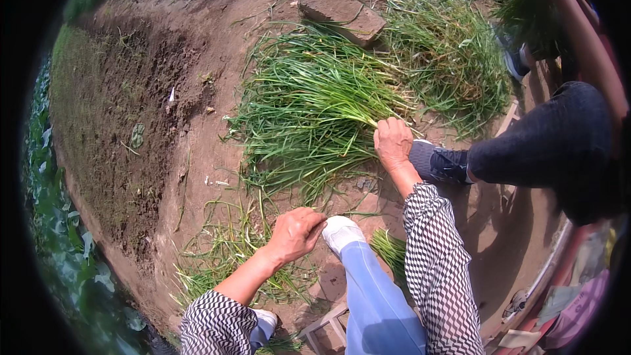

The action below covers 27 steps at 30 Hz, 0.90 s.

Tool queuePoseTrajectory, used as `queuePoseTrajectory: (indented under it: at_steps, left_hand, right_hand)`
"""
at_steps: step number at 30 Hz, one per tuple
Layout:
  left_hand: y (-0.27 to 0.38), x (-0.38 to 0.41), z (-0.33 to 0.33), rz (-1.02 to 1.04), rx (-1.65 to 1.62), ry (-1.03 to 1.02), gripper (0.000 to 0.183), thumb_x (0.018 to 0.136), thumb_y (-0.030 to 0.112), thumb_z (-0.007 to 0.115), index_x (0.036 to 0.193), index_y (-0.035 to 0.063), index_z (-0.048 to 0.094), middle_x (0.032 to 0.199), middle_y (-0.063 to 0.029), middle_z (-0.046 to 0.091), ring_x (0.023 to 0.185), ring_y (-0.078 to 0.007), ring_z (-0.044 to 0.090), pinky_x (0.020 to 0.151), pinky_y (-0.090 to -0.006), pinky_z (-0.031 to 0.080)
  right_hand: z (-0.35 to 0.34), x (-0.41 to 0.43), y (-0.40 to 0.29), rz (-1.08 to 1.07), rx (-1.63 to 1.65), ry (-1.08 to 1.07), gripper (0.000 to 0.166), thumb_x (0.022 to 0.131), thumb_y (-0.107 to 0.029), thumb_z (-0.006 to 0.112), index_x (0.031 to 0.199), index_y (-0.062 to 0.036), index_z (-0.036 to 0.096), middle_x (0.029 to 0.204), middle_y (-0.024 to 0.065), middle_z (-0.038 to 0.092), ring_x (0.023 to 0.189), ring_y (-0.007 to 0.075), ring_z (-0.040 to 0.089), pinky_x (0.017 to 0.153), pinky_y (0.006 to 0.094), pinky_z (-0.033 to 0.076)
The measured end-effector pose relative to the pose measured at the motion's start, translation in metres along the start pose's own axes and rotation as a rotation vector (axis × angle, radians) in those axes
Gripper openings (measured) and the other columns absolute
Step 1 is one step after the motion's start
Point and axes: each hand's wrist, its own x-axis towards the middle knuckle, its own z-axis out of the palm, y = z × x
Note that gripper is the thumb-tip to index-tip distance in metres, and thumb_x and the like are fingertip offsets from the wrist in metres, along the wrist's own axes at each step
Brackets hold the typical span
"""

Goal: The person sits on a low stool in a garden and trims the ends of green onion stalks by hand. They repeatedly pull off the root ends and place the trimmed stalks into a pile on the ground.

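A large pile of long green stalks with pale ends, seemingly garlic chives (315,103), lies on the bare soil. My right hand (393,143) is closed around the pale ends of some stalks at the pile's right edge. My left hand (296,234) is just below the pile, above my white shoe (342,231), with thumb and fingertips close together; whether something thin is between them cannot be told. Loose trimmed leaves (231,256) are scattered beneath the left forearm. A smaller green bunch (389,249) lies between my light blue trouser leg and my right sleeve.
Another person's dark shoe (438,161) and bent knee are close to my right hand. A concrete block (342,15) and a heap of tangled leaves (448,59) lie beyond the pile. A small wooden frame (328,330) is near my feet. Leafy plants (74,256) grow at the left.
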Motion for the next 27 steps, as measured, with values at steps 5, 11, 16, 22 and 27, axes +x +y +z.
queuePoseTrajectory:
  at_steps: [5, 11, 16, 22, 27]
  left_hand:
    - [0.004, 0.027, 0.001, 0.003, 0.034, 0.016, 0.01, 0.071, 0.005, 0.062, 0.081, 0.0027, 0.06, 0.069, -0.0099, 0.057, 0.063, -0.026, 0.056, 0.055, -0.0329, 0.046]
    - [-0.004, 0.073, 0.01, 0.094, 0.2, 0.095, 0.022, 0.069, 0.004, 0.061, 0.09, 0.0035, 0.058, 0.084, -0.0102, 0.058, 0.076, -0.0269, 0.056, 0.063, -0.0351, 0.047]
    - [-0.018, 0.116, 0.026, 0.129, 0.402, 0.065, 0.049, 0.067, 0.002, 0.054, 0.115, 0.0031, 0.046, 0.117, -0.0134, 0.046, 0.112, -0.0314, 0.04, 0.093, -0.0408, 0.034]
    - [-0.023, 0.159, 0.049, 0.253, 0.722, 0.047, 0.063, 0.071, 0.013, 0.052, 0.13, 0.0173, 0.033, 0.136, -0.007, 0.029, 0.128, -0.0297, 0.021, 0.103, -0.0492, 0.016]
    - [-0.04, 0.17, 0.047, 0.248, 0.656, -0.183, 0.024, 0.069, 0.017, 0.057, 0.092, 0.012, 0.058, 0.127, -0.0052, 0.04, 0.126, -0.0268, 0.026, 0.103, -0.0501, 0.015]
  right_hand:
    - [-0.01, 0.011, 0.035, 0.103, 0.038, -0.081, 0.029, 0.065, -0.019, 0.064, 0.089, -0.0077, 0.051, 0.09, 0.0081, 0.049, 0.089, 0.0248, 0.047, 0.073, 0.036, 0.04]
    - [0.001, 0.012, 0.033, 0.216, 0.004, -0.209, 0.035, 0.063, -0.021, 0.065, 0.092, -0.0084, 0.049, 0.092, 0.0073, 0.049, 0.093, 0.0242, 0.045, 0.077, 0.0386, 0.038]
    - [-0.016, 0.014, 0.021, 0.043, 0.016, 0.013, 0.022, 0.057, -0.017, 0.063, 0.076, -0.0093, 0.053, 0.085, 0.006, 0.048, 0.088, 0.0226, 0.044, 0.079, 0.0381, 0.031]
    - [-0.043, -0.023, -0.018, -0.092, 0.187, -0.04, 0.021, 0.062, -0.011, 0.06, 0.079, -0.0065, 0.047, 0.063, 0.0067, 0.049, 0.056, 0.0218, 0.053, 0.052, 0.033, 0.041]
    - [-0.071, -0.034, -0.02, -0.005, 0.676, -0.053, 0.024, 0.073, -0.021, 0.064, 0.089, -0.0048, 0.055, 0.076, 0.0101, 0.056, 0.065, 0.0264, 0.056, 0.06, 0.0335, 0.044]
